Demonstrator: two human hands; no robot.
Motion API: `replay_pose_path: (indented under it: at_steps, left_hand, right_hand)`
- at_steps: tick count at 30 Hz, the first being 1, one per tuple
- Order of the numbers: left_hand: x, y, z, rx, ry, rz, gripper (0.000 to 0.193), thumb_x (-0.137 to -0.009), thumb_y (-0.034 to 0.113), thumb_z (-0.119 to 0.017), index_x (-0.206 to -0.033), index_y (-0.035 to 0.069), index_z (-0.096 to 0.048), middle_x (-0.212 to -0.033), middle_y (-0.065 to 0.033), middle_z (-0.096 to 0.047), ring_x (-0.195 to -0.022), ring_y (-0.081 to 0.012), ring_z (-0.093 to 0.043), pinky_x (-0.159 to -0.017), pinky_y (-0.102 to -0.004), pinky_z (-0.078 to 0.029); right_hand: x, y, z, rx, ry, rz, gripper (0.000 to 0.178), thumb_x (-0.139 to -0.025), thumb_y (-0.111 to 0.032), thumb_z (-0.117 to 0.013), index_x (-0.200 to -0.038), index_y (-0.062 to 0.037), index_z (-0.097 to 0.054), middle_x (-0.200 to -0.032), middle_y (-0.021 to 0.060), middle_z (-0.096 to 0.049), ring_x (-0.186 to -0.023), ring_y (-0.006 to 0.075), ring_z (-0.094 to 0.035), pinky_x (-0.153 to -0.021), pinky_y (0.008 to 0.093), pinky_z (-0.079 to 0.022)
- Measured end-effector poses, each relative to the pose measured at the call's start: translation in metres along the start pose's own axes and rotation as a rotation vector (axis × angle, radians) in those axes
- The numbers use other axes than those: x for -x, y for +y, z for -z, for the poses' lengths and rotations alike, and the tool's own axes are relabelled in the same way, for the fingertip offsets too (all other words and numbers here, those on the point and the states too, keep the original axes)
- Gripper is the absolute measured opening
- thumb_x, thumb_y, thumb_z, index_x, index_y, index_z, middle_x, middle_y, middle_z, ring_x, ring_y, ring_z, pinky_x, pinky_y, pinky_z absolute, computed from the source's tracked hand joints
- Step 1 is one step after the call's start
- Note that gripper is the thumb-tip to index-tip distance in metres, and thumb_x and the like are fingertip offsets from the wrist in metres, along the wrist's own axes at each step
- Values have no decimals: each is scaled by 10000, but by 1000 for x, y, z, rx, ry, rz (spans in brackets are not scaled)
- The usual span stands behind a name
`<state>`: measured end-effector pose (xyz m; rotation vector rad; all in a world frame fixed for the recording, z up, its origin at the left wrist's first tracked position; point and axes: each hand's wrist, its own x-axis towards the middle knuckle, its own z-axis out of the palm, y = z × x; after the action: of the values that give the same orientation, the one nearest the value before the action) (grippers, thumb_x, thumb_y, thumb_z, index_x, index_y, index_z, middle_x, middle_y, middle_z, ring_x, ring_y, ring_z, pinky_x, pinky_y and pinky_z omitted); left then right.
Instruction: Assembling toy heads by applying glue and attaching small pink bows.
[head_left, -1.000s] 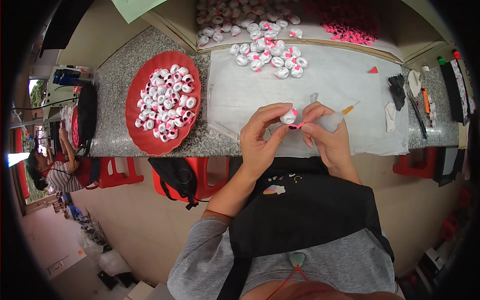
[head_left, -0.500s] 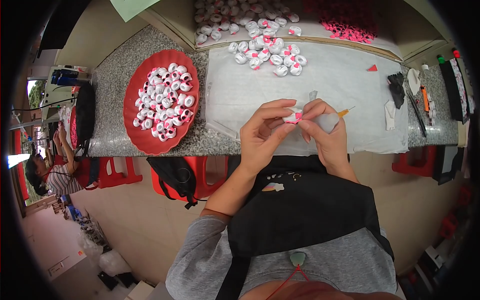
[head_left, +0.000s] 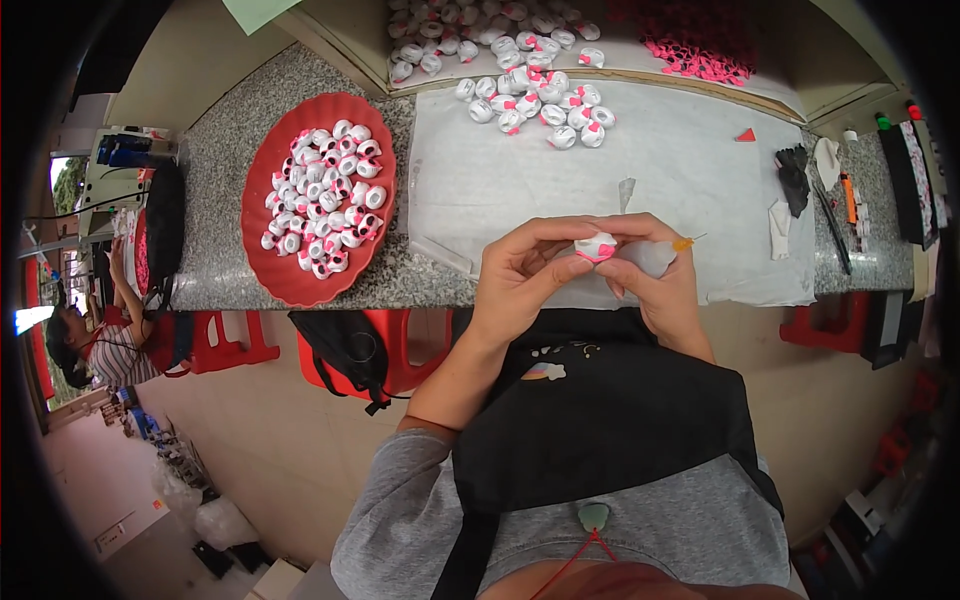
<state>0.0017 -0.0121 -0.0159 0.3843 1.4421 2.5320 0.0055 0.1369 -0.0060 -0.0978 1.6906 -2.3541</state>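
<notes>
My left hand [head_left: 525, 275] pinches a small white piece with pink trim [head_left: 597, 246] between thumb and fingers, just above the near edge of the white sheet [head_left: 500, 180]. Pressed against the same piece, my right hand [head_left: 655, 270] also holds a small translucent squeeze bottle with an orange nozzle tip [head_left: 683, 242] pointing right. Both hands hover over the granite counter's [head_left: 220, 200] front edge.
A red plate [head_left: 270, 280] heaped with white-and-pink pieces sits at left. More such pieces [head_left: 540, 100] lie at the sheet's far side, pink bits [head_left: 710, 40] beyond. Pens and dark tools [head_left: 830, 200] lie at right. Red stools and a black bag [head_left: 345, 350] stand under the counter. A person [head_left: 100, 340] sits far left.
Both hands have stayed together on the small piece, with only slight finger shifts turning it; the bottle's orange tip now points out to the right.
</notes>
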Motion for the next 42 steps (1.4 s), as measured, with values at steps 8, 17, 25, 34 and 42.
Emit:
replay_pose_path:
  at_steps: [8,17,25,34,42]
  left_hand:
    - [2,-2,0,-82,12,-1,219,-731,-32,-521,-948,-29,-500,-946,-123,-532,-902,-164,-502,-779,-255,-401]
    - [-3,0,-1,-49,9,61,236,-738,-12,-523,-969,-38,-488,-968,-125,-524,-921,-165,-493,-803,-265,-385]
    - [-1,-4,-4,-146,57,1,242,-741,-11,-520,-979,-34,-487,-974,-114,-524,-930,-160,-490,-818,-262,-373]
    - [-7,-8,-1,-43,22,-10,224,-734,-11,-530,-955,-33,-498,-928,-108,-535,-895,-155,-503,-782,-252,-394]
    - [-4,-9,3,-170,41,-25,194,-747,-2,-509,-938,-34,-488,-932,-115,-531,-859,-153,-514,-748,-268,-415]
  right_hand:
    - [4,4,-1,15,59,36,234,-662,41,-578,-882,18,-505,-805,96,-540,-548,82,-455,-446,188,-349]
    - [1,0,-4,9,106,21,247,-658,45,-573,-896,26,-512,-736,71,-531,-523,75,-437,-433,178,-325]
    - [1,-3,-7,38,126,46,259,-663,46,-552,-919,34,-514,-712,52,-523,-520,66,-430,-433,174,-319]
    - [-2,-2,-3,20,134,-4,240,-666,40,-555,-903,28,-516,-723,56,-531,-521,62,-434,-435,176,-330]
    - [-1,4,-6,-34,138,-12,234,-663,32,-567,-892,-1,-534,-661,27,-520,-524,49,-424,-435,162,-315]
